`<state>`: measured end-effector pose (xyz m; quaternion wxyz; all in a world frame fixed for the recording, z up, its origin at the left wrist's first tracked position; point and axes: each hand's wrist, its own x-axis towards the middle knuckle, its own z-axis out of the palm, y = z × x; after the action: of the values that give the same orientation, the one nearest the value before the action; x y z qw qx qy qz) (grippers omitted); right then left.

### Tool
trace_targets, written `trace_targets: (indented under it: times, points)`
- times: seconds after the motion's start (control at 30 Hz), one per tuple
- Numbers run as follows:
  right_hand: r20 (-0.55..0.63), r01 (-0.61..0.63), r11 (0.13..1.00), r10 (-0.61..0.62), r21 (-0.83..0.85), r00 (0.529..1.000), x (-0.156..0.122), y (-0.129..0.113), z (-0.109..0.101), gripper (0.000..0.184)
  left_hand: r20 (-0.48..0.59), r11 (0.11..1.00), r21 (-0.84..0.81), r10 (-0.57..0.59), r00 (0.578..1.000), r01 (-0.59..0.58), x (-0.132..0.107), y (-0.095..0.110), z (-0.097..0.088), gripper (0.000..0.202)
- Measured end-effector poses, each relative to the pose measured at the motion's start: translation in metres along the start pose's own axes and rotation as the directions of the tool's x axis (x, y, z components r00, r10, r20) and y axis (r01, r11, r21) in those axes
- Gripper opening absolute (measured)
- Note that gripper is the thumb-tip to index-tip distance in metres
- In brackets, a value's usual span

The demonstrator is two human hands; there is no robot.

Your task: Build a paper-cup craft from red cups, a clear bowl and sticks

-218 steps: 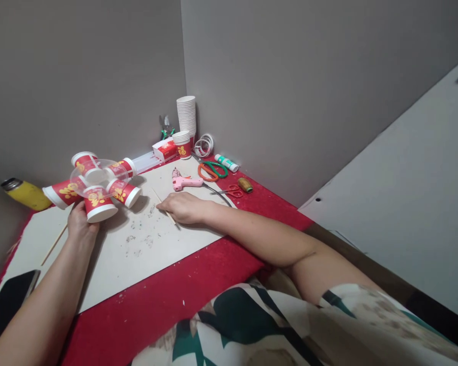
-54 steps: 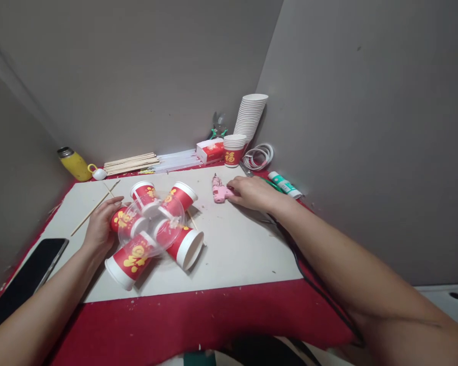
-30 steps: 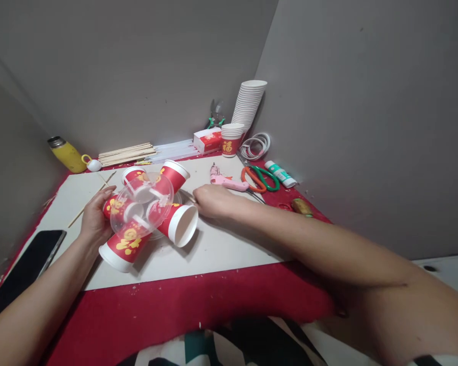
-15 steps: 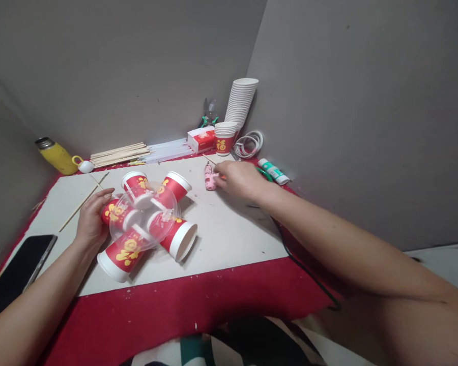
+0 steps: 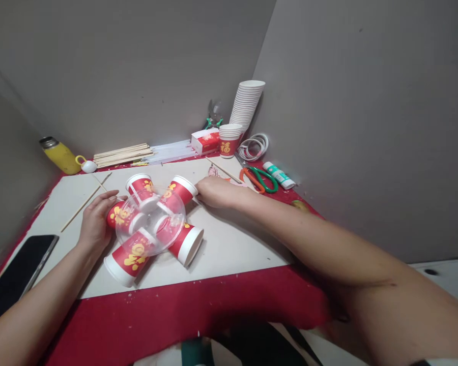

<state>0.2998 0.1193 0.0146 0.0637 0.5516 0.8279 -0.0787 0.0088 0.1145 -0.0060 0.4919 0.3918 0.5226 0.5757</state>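
Several red-and-white paper cups with gold print lie on their sides in a ring, joined to clear plastic discs (image 5: 148,249). My left hand (image 5: 95,219) is wrapped round the left cup (image 5: 118,216). My right hand (image 5: 218,192) is at the rim of the upper right cup (image 5: 176,193), its fingers curled and partly hidden behind the palm. The lower right cup (image 5: 187,246) and the lower left cup (image 5: 132,259) have their mouths turned outward. Just behind my right hand sits a pink glue gun (image 5: 212,171), mostly covered.
Thin wooden sticks (image 5: 120,155), clear sticks (image 5: 171,151), a red-and-white box (image 5: 205,141), stacked cups (image 5: 248,104) and a tape roll (image 5: 254,147) line the back. Orange and green handles (image 5: 266,180) lie right, beside a tube (image 5: 279,176). A phone (image 5: 21,269) rests left, a yellow bottle (image 5: 61,156) behind.
My right hand has left the pink glue gun and come toward me and left to the upper right cup. The orange and green handles are now uncovered. My left hand keeps its hold.
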Motion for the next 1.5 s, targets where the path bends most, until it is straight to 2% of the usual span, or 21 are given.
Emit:
trace_targets:
  times: [0.17, 0.3, 0.43, 0.57, 0.73, 0.8, 0.87, 0.97, 1.07, 1.13, 1.23, 1.33, 1.43, 1.5]
  points:
    - [0.032, -0.016, 1.0, 0.016, 0.017, 0.999, 0.004, -0.003, -0.005, 0.024, 0.007, 1.0, 0.008, 0.024, 1.0, -0.024, -0.004, 0.002, 0.003, 0.034]
    - [-0.026, -0.033, 0.998, 0.035, 0.052, 0.999, -0.003, -0.003, 0.0, 0.025, -0.002, 0.999, 0.007, 0.038, 0.999, -0.038, -0.006, 0.005, 0.006, 0.03]
    - [-0.113, 0.042, 0.995, -0.032, 0.09, 0.993, -0.023, -0.003, 0.019, 0.03, -0.034, 0.999, -0.025, 0.047, 0.998, -0.048, -0.005, 0.004, 0.007, 0.025]
    - [-0.192, 0.14, 0.988, -0.127, 0.059, 0.973, -0.04, -0.003, 0.037, 0.034, -0.036, 0.997, -0.041, 0.061, 0.998, -0.062, -0.004, 0.002, 0.007, 0.024]
    - [-0.17, 0.188, 0.971, -0.162, 0.147, 0.972, -0.056, 0.005, 0.034, 0.026, -0.022, 0.997, -0.034, 0.07, 0.997, -0.071, -0.008, 0.002, 0.009, 0.026]
    - [-0.152, 0.16, 0.972, -0.135, 0.171, 0.979, -0.064, 0.014, 0.029, 0.025, -0.023, 0.997, -0.038, 0.064, 0.998, -0.065, -0.012, 0.002, 0.011, 0.026]
    - [-0.177, 0.073, 0.981, -0.041, 0.181, 0.983, -0.072, 0.024, 0.025, 0.026, -0.023, 0.998, -0.032, 0.06, 0.998, -0.061, -0.017, 0.0, 0.014, 0.027]
    - [-0.307, -0.029, 0.953, 0.126, 0.301, 0.943, -0.081, 0.037, 0.023, 0.027, 0.004, 0.999, -0.013, 0.051, 0.999, -0.051, -0.024, -0.004, 0.018, 0.03]
    - [-0.429, 0.032, 0.84, 0.244, 0.541, 0.87, -0.082, 0.037, 0.024, 0.034, 0.049, 1.0, -0.015, 0.028, 0.998, -0.027, -0.027, -0.01, 0.019, 0.033]
    - [-0.466, 0.104, 0.748, 0.292, 0.655, 0.835, -0.079, 0.03, 0.027, 0.04, 0.089, 1.0, -0.015, 0.013, 0.996, -0.012, -0.028, -0.012, 0.019, 0.035]
    - [-0.471, 0.172, 0.668, 0.296, 0.724, 0.831, -0.067, 0.018, 0.033, 0.052, 0.148, 1.0, 0.008, -0.025, 0.989, 0.024, -0.029, -0.014, 0.018, 0.039]
    - [-0.492, 0.202, 0.677, 0.266, 0.707, 0.829, -0.055, 0.011, 0.038, 0.06, 0.191, 0.998, 0.061, -0.035, 0.981, 0.024, -0.031, -0.013, 0.017, 0.04]
    - [-0.531, 0.241, 0.715, 0.21, 0.656, 0.821, -0.048, 0.007, 0.034, 0.064, 0.227, 0.986, 0.152, 0.032, 0.973, -0.068, -0.034, -0.012, 0.016, 0.039]
    - [-0.536, 0.27, 0.739, 0.143, 0.617, 0.832, -0.047, 0.004, 0.026, 0.063, 0.256, 0.963, 0.224, 0.091, 0.962, -0.151, -0.035, -0.011, 0.016, 0.038]
